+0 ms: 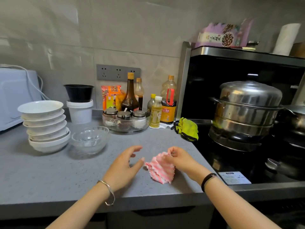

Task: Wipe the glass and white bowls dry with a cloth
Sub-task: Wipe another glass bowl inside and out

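On the left of the table [49, 179], a stack of white bowls [44, 126] stands just beside nested glass bowls [90, 139]. Nearer, the left grip [123, 167] hovers loose-fingered and empty, just left of the pink striped cloth [160, 169]. The right grip [179, 160] pinches the cloth's top edge

The microwave [14, 96] is cut by the left edge, a second pan [297, 119] by the right edge, and both forearms [82, 209] by the bottom edge. In the stack of white bowls [44, 124] only the top one shows its inside. The right hand [182, 160] covers part of the cloth [160, 171]. The purple packet [226, 36] and paper roll [287, 38] are blurred; print on the stove sticker [234, 178] is too small to read.
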`<state>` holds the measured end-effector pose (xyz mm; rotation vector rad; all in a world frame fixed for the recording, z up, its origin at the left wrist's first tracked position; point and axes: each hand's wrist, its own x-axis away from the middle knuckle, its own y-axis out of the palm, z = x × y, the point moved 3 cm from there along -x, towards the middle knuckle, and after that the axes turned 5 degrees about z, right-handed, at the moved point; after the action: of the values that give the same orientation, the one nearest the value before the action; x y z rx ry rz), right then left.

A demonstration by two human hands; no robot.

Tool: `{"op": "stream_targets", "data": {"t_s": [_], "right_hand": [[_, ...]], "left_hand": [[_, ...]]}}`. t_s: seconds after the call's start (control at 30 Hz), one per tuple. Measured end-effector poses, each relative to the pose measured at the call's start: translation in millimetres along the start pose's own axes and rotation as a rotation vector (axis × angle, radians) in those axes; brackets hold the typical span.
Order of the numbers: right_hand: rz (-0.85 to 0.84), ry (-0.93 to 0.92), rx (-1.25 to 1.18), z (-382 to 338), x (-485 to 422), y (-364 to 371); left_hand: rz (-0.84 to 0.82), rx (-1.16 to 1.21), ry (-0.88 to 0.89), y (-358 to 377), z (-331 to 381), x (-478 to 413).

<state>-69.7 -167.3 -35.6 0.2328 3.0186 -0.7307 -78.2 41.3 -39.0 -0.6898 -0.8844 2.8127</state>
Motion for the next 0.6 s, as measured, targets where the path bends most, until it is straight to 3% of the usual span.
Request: {"op": "stream_targets", "data": {"t_s": [0.17,0.37,0.47,0.6], "right_hand": [[-0.082,-0.058,-0.314,-47,3,2],[-0.208,-0.185,-0.288,-96,6,9],[-0.233,-0.231,-0.258,-108,4,9],[-0.104,-0.274,-0.145,-113,-7,4]], "left_hand": [[-0.019,0.354,-0.193,-14,8,-15],[-0.226,0.620,-0.238,-29,22,-27],[-0.234,0.568,-0.195,-43,19,-26],[-0.247,0.449,-0.186,-51,11,-26]]}}
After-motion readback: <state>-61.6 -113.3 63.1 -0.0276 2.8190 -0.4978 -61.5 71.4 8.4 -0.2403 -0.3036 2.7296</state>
